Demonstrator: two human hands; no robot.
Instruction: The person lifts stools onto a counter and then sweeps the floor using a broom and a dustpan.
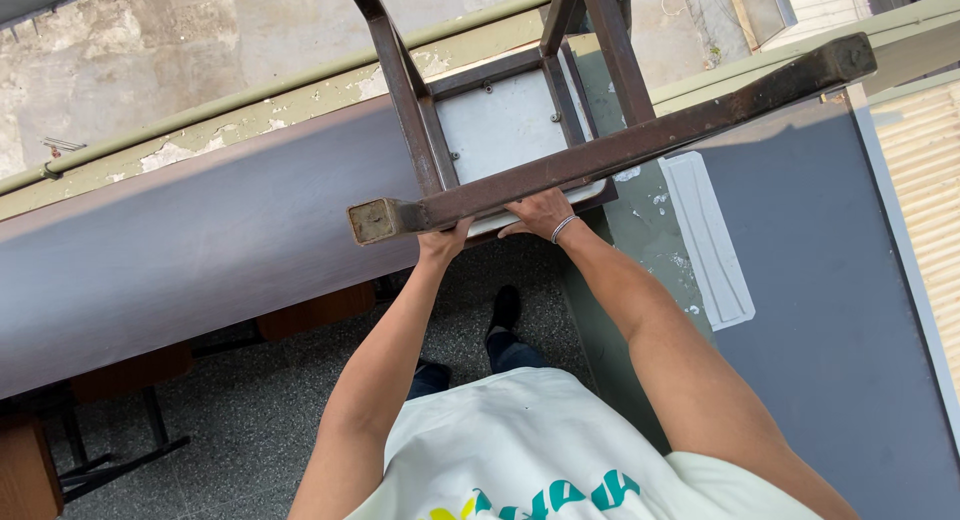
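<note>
Where the two bare arms reach forward from the near edge, an upturned chair [520, 130] is held at its seat edge, legs pointing up and toward the camera. The left hand [443, 244] is clamped on the seat rim just below a rusted square-section leg [610, 145], whose long axis runs from near left to far right across the view. The right hand [541, 215], a thin bracelet [563, 227] at its wrist, is closed on the same rim just to the right; both grips sit close together, the chair's bulk lying beyond them. The frame is brown, pitted steel tube; the seat underside [495, 120] is pale, flat and screwed on. A long dark tabletop [200, 250], smooth and worn, lies left; a blue-grey panel [830, 260] is seen right; speckled floor [260, 410] below.
</note>
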